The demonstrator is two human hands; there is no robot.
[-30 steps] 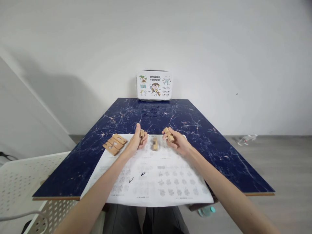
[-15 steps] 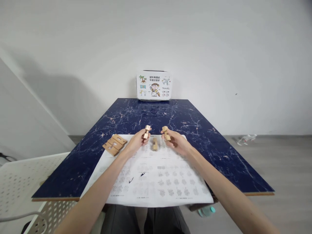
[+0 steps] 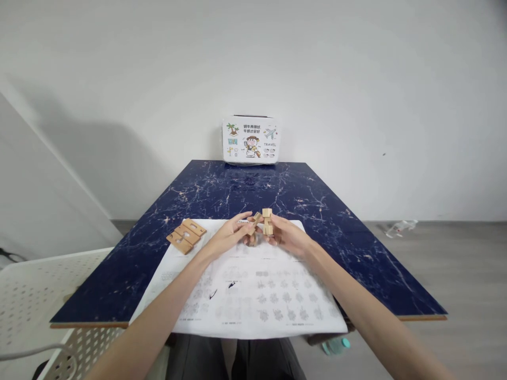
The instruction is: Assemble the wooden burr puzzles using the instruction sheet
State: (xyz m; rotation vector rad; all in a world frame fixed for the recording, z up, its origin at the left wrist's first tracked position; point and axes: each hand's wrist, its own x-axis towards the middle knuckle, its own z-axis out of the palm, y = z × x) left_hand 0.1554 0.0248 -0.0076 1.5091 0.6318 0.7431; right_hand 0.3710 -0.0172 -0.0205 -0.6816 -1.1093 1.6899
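Observation:
My left hand [image 3: 233, 234] grips a notched wooden puzzle piece [image 3: 254, 224], which is tilted with its top to the right. In my right hand [image 3: 287, 234] is another notched wooden puzzle piece [image 3: 267, 221], held nearly upright. The two pieces are close side by side, and whether they touch I cannot tell. Below them a third wooden puzzle piece [image 3: 252, 243] is on the paper sheet [image 3: 237, 311], mostly hidden behind my left fingers. Flat wooden plates with cut-outs [image 3: 186, 235] lie on the sheet's far left corner.
The printed sheet covers the near part of a blue marbled table [image 3: 245, 190]. A white box with cartoon prints [image 3: 251, 140] stands at the back by the wall. A white perforated surface [image 3: 43, 279] is at the left, and a bottle [image 3: 336, 345] is on the floor.
Both hands have come together over the middle of the sheet. The left piece has moved right and tilted, and the right piece has turned more upright. The piece between them is now largely covered.

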